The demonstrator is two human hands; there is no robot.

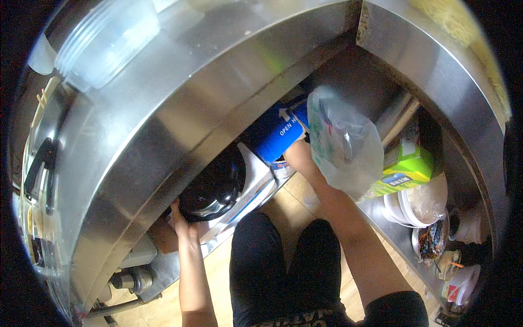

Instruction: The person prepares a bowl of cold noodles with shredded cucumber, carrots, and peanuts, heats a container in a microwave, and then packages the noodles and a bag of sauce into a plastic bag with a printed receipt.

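Observation:
My left hand is at the left side of a glossy black rounded object under the steel counter. Its fingers are partly hidden, so whether they grip it is unclear. The black object stands against a white carton with blue print. Farther right, my right hand reaches in beside a blue cardboard box bearing an arrow and writing. Those fingertips are out of sight between the box and a translucent plastic bag. A small can or jar sits below the blue box.
The stainless-steel counter overhangs the shelf. At right are a green box, white plastic tubs and a round container of dark items. Clear plastic containers and a black-handled knife lie on top. A dark cylindrical fitting is at lower left.

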